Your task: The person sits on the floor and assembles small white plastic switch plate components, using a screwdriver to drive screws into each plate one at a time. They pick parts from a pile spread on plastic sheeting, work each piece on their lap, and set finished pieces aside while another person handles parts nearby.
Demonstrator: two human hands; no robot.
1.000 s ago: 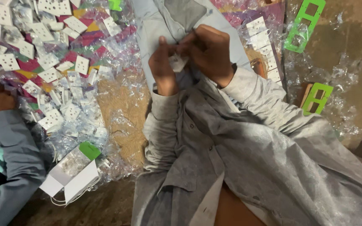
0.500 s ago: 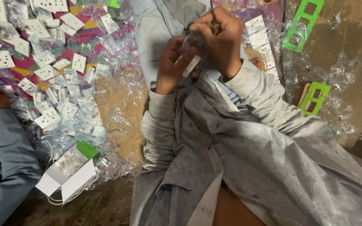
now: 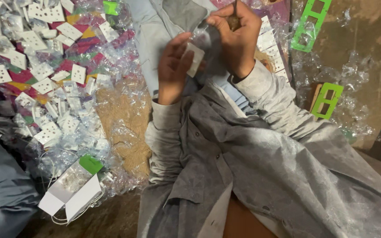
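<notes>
Our left hand (image 3: 173, 66) pinches a small white card (image 3: 195, 58) upright — our right hand (image 3: 234, 37) grips its clear plastic sleeve (image 3: 202, 35), held open above it.

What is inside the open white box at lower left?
The open white cardboard box holds a heap of small pale pieces, too blurred to identify. A green flap sits at its far end. Whatever lies beneath the heap is covered.

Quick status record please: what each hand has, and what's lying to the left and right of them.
left hand: holds a small white card at chest height
right hand: pinches a clear plastic sleeve above the card
left side: pile of white cards in clear sleeves; open white box
right side: green plastic frames
lap: grey garment
</notes>
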